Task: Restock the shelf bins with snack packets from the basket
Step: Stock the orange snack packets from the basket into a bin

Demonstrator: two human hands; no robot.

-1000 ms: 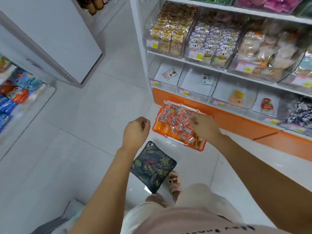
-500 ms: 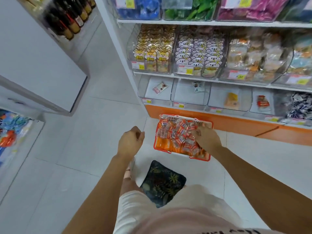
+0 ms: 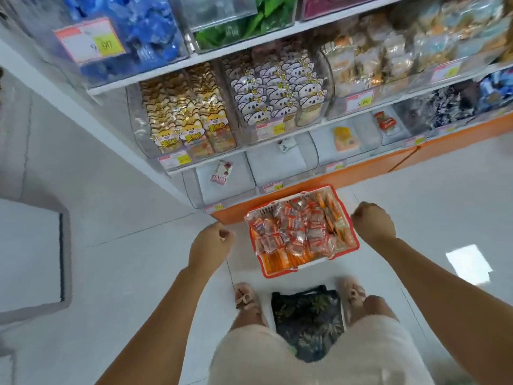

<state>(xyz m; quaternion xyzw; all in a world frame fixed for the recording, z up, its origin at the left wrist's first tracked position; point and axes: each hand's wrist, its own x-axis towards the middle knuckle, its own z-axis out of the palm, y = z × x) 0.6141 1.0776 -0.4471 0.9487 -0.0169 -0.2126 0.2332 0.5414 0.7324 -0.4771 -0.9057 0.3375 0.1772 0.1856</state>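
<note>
White tiled shop floor (image 3: pixel 125 259), stocked shelf straight ahead of your hands.
The red basket (image 3: pixel 277 273) of snack packets (image 3: pixel 294 232) sits on the floor between your hands, with the near-empty shelf bins (image 3: pixel 280 168) just beyond it. Your left hand (image 3: pixel 212 245) is clenched, holding nothing. Your right hand (image 3: pixel 373 225) is clenched too, its contents hidden. A dark patterned bag (image 3: pixel 308 320) lies nearer you, between your feet.

Basket (image 3: pixel 356 243) sits on the white floor tiles just in front of the orange shelf base (image 3: pixel 361 170), heaped with red and orange snack packets (image 3: pixel 294 232). Your left hand (image 3: pixel 211 243) hangs left of the basket, fingers curled, nothing seen in it. Your right hand (image 3: pixel 373 222) is above the basket's right rim, fist-shaped, back toward the camera; palm side hidden. Bottom-row bins (image 3: pixel 249 173) are nearly bare: a pink packet (image 3: pixel 222 175) in the leftmost, a yellow packet (image 3: pixel 345 138) further right. Leaf-print bag (image 3: pixel 308 320) lies between your feet.
</note>
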